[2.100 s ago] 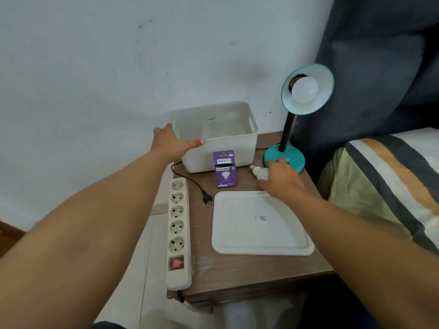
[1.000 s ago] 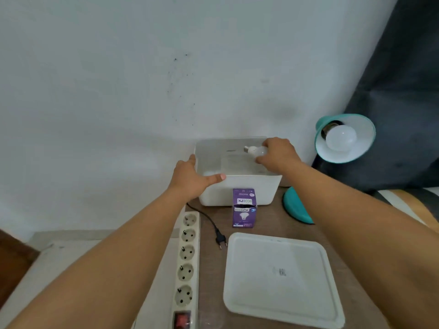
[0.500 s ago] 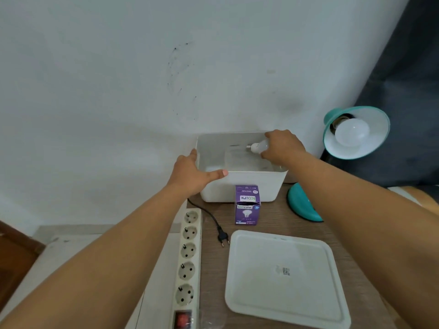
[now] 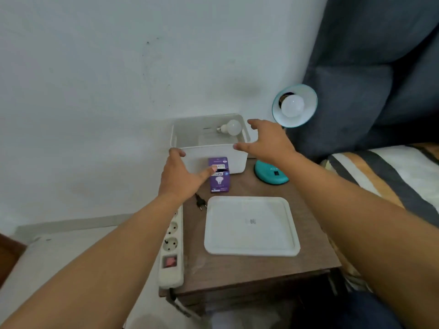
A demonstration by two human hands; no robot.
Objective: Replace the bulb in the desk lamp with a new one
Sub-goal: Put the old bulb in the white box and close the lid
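A white bulb (image 4: pixel 231 127) lies inside the white bin (image 4: pixel 190 138) at the back of the table, apart from both hands. My right hand (image 4: pixel 268 141) hovers open over the bin's right rim, holding nothing. My left hand (image 4: pixel 183 174) is open at the bin's front left corner, thumb stretched across the purple bulb box (image 4: pixel 219 180). The teal desk lamp (image 4: pixel 294 106) stands at the right with a white bulb (image 4: pixel 292 106) in its shade; its base (image 4: pixel 270 174) rests on the table.
A white tray (image 4: pixel 249 241) lies on the wooden table (image 4: pixel 237 269). A white power strip (image 4: pixel 172 248) runs along the left edge, with a loose black plug (image 4: pixel 200 203) beside it. A striped bed (image 4: pixel 392 176) is at the right.
My right hand let go of the bulb, which now lies in the bin, and drew back to the right. My left hand slid off the rim toward the purple box.
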